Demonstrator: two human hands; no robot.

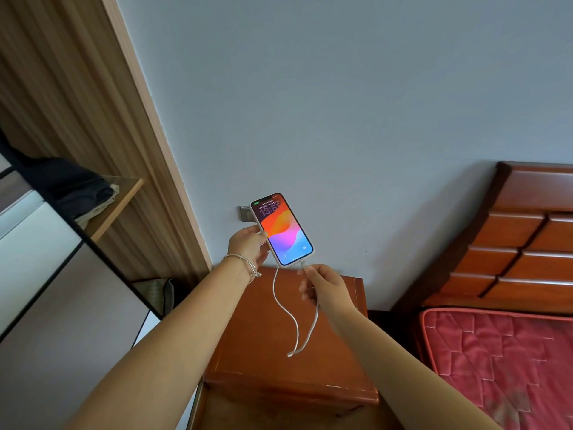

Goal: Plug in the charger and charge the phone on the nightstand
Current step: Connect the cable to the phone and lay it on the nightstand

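Observation:
My left hand (249, 245) holds a phone (282, 229) in a pale case above the nightstand (263, 352); its screen is lit with a colourful lock screen. My right hand (319, 285) pinches the white charging cable (296, 330) at its connector, right at the phone's bottom edge. The cable hangs in a loop over the nightstand top. Its other stretch rises behind my left hand and the phone, toward the wall socket (246, 213), which the phone partly hides. I cannot see a charger plug.
A reddish wooden headboard (514, 243) and a red quilted mattress (502, 361) stand to the right. To the left is a wardrobe with a shelf (114, 209) holding folded dark clothes. The blue-grey wall (341, 119) is behind.

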